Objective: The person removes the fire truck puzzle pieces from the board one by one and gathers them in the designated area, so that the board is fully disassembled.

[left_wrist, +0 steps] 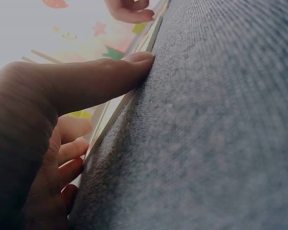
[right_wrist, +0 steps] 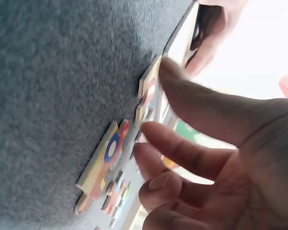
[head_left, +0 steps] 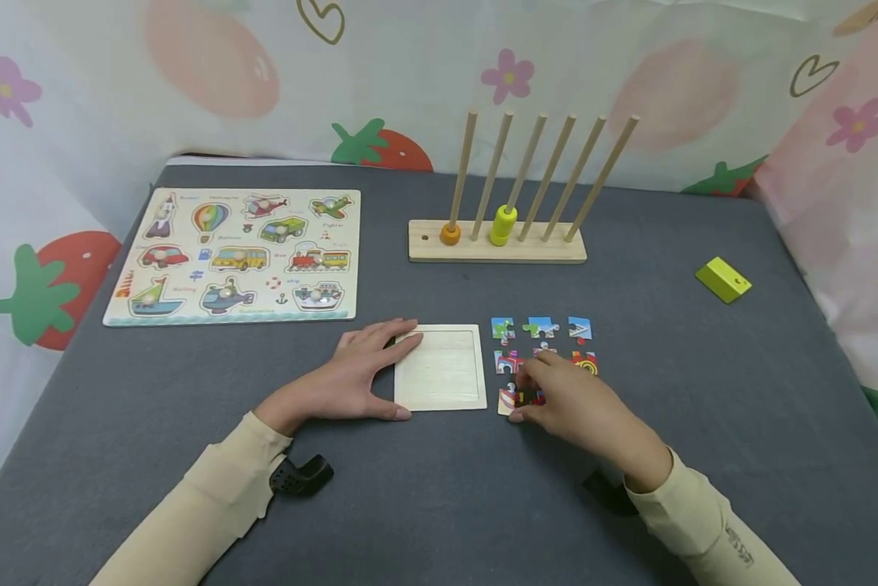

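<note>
My left hand (head_left: 365, 366) rests at the left side of a square wooden puzzle frame (head_left: 442, 370). Its fingers lie extended on the upper left edge and the thumb (left_wrist: 110, 79) touches the lower left corner. Over the lower rows of jigsaw pieces (head_left: 539, 327) is my right hand (head_left: 574, 399), thumb and fingers apart. In the right wrist view its thumb tip is at the corner of a puzzle piece (right_wrist: 150, 76), and the index fingertip is close to the other end. That piece lies flat. Part of the lower row is hidden beneath the hand in the head view.
A board of vehicle pictures (head_left: 277, 232) lies back left. Behind the jigsaw pieces stands a wooden base with upright pegs (head_left: 497, 251), holding an orange bead (head_left: 450, 234) and yellow-green beads (head_left: 503, 225). A yellow block (head_left: 722, 280) lies at the right on the grey tabletop (head_left: 409, 505).
</note>
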The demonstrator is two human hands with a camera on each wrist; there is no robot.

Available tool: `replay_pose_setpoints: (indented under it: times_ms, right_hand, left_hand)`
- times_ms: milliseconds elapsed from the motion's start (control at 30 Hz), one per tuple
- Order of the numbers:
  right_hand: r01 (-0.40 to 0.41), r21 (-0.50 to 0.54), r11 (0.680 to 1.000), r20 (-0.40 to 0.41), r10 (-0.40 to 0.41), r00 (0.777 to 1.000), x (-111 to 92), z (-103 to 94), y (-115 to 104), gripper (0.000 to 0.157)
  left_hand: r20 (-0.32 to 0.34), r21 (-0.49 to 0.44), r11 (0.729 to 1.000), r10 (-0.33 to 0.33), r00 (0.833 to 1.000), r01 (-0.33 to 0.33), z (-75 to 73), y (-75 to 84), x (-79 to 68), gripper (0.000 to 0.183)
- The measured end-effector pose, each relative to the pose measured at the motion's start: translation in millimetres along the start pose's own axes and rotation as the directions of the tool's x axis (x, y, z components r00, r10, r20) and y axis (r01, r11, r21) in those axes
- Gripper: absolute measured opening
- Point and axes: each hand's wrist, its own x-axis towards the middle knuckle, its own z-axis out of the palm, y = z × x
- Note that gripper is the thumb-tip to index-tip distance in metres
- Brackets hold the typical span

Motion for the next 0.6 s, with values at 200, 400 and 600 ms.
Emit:
replay_pose_setpoints:
  times_ms: [200,400,600]
  right_hand:
    - [0.047,-0.076,0.996,-0.014,-0.048,0.999,-0.4,2.2,-2.2,0.028]
    - [0.105,-0.073,0.992,-0.025,-0.107,0.994,1.6,3.1,1.7,0.026]
    - [0.115,-0.06,0.992,-0.015,-0.116,0.993,2.1,2.9,3.3,0.025]
  left_hand:
    - [-0.007,0.002,1.0,-0.004,1.0,0.004,-0.8,0.4,-2.4,0.094]
    - [-0.012,0.005,1.0,-0.009,1.0,0.009,-2.2,-0.1,-3.0,0.094]
    - [-0.023,-0.007,1.0,-0.007,1.0,0.007,-1.5,-0.3,-3.3,0.096]
